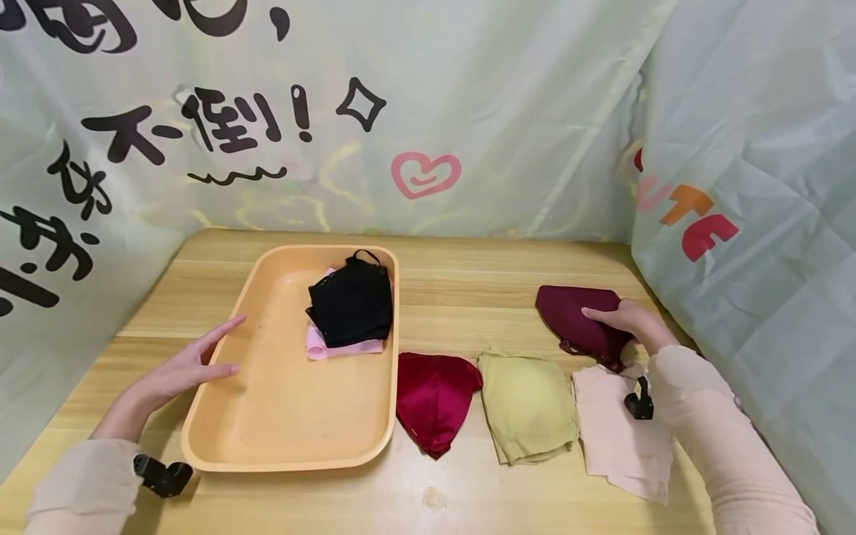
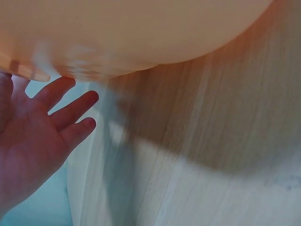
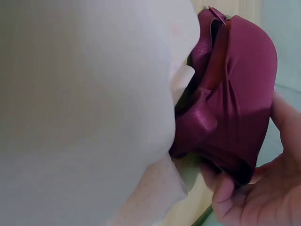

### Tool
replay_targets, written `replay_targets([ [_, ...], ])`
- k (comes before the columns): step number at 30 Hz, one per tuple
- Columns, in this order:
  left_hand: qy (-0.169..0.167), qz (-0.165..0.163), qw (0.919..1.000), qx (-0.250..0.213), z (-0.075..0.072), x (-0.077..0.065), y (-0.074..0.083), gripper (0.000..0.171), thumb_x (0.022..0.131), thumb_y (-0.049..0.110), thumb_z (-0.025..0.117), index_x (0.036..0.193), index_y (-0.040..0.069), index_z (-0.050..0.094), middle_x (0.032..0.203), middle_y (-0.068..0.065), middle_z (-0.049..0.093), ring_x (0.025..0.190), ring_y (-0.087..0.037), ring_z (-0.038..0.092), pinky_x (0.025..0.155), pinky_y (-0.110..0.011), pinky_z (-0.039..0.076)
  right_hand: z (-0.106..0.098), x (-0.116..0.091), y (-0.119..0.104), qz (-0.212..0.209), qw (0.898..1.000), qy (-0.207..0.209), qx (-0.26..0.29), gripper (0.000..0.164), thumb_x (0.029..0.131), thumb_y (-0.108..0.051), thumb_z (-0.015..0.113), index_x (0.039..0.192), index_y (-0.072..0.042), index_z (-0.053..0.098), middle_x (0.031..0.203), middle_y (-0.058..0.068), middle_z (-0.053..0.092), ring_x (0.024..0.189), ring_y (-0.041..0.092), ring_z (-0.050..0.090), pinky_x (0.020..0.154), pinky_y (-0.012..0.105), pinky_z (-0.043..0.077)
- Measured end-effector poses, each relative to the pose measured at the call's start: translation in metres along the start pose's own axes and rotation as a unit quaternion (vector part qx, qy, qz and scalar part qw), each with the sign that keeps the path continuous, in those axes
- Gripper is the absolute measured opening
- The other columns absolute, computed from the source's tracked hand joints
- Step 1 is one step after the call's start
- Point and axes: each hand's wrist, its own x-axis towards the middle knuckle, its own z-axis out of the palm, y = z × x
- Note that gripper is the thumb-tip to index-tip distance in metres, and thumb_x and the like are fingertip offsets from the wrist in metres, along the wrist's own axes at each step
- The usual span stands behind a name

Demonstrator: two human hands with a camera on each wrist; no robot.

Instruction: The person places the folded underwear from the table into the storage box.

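My right hand (image 1: 628, 318) holds a folded dark purple bra (image 1: 580, 316) by its right end, thumb on top. Up close in the right wrist view, fingers curl round the edge of its smooth cup (image 3: 244, 89). At the left, my left hand (image 1: 175, 371) reaches to the side of a peach plastic tray (image 1: 287, 467), fingers spread and straight. Inside that tray, against its right wall, a black folded bra-like garment (image 1: 351, 305) with a thin strap lies over a pink cloth (image 1: 344, 349).
Right of the tray, a crimson satin folded bra (image 1: 436, 397), a light green folded garment (image 1: 528, 409) and a pale pink folded cloth (image 1: 622, 438) lie in a row on the wooden table (image 1: 468, 297). Printed curtains (image 1: 508, 111) hang behind and at both sides.
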Motion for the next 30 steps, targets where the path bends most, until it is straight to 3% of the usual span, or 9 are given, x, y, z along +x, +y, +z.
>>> replay_targets([
  [9, -0.001, -0.009, 1.0000, -0.002, 0.000, 0.000, 0.000, 0.073, 0.088, 0.005, 0.054, 0.147, 0.010, 0.011, 0.148, -0.026, -0.001, 0.133, -0.032, -0.005, 0.084, 0.000, 0.020, 0.002, 0.000, -0.002, -0.026, 0.999, 0.022, 0.010, 0.081, 0.086, -0.044, 0.054, 0.125, 0.023, 0.030, 0.107, 0.028, 0.045, 0.093, 0.032, 0.047, 0.080, 0.038, 0.042],
  [13, 0.000, -0.013, 0.9999, 0.001, -0.001, 0.000, 0.000, 0.074, 0.088, 0.006, 0.055, 0.147, 0.009, 0.011, 0.148, -0.026, 0.000, 0.133, -0.033, -0.004, 0.084, 0.000, 0.020, 0.001, 0.001, -0.006, -0.039, 0.998, 0.028, 0.032, 0.077, 0.088, -0.037, 0.055, 0.126, 0.023, 0.025, 0.111, 0.030, 0.040, 0.095, 0.035, 0.045, 0.078, 0.039, 0.044],
  [15, 0.000, -0.014, 0.9999, 0.002, -0.001, 0.000, 0.000, 0.073, 0.088, 0.006, 0.055, 0.147, 0.008, 0.011, 0.148, -0.026, 0.000, 0.133, -0.034, -0.003, 0.084, 0.000, 0.021, 0.000, 0.000, -0.007, -0.039, 0.997, 0.018, 0.057, 0.079, 0.090, -0.036, 0.052, 0.133, 0.019, 0.015, 0.122, 0.035, 0.032, 0.106, 0.041, 0.042, 0.082, 0.044, 0.044],
  [18, 0.000, -0.016, 0.9999, 0.004, -0.001, 0.001, 0.000, 0.073, 0.088, 0.007, 0.056, 0.146, 0.008, 0.011, 0.148, -0.026, 0.001, 0.132, -0.036, -0.001, 0.083, 0.000, 0.022, 0.000, 0.000, -0.007, -0.040, 0.994, 0.005, 0.100, 0.087, 0.092, -0.037, 0.047, 0.140, 0.011, -0.007, 0.140, 0.038, 0.007, 0.122, 0.047, 0.027, 0.093, 0.054, 0.036],
  [22, 0.001, -0.016, 0.9999, 0.003, -0.001, 0.001, -0.001, 0.073, 0.088, 0.007, 0.056, 0.147, 0.009, 0.012, 0.148, -0.025, 0.001, 0.132, -0.036, -0.001, 0.083, -0.001, 0.022, 0.000, -0.002, -0.009, -0.056, 0.986, 0.011, 0.156, 0.085, 0.095, -0.032, 0.041, 0.138, -0.001, -0.025, 0.142, 0.034, -0.018, 0.129, 0.050, 0.012, 0.099, 0.059, 0.026],
  [26, 0.001, -0.016, 0.9999, 0.001, -0.001, 0.001, -0.001, 0.073, 0.088, 0.007, 0.056, 0.146, 0.008, 0.011, 0.148, -0.026, 0.001, 0.132, -0.036, -0.002, 0.083, 0.000, 0.022, -0.001, -0.003, -0.012, -0.085, 0.978, 0.031, 0.190, 0.074, 0.097, -0.028, 0.036, 0.141, -0.008, -0.021, 0.144, 0.030, -0.018, 0.127, 0.047, 0.022, 0.095, 0.055, 0.034],
  [30, 0.001, -0.015, 0.9999, 0.000, -0.001, 0.001, -0.001, 0.073, 0.088, 0.006, 0.056, 0.146, 0.007, 0.011, 0.148, -0.026, 0.000, 0.133, -0.035, -0.003, 0.084, 0.000, 0.021, -0.001, -0.003, -0.016, -0.093, 0.969, 0.034, 0.225, 0.067, 0.098, -0.027, 0.035, 0.143, -0.014, -0.013, 0.148, 0.027, -0.009, 0.104, 0.025, 0.047, 0.079, 0.032, 0.045],
])
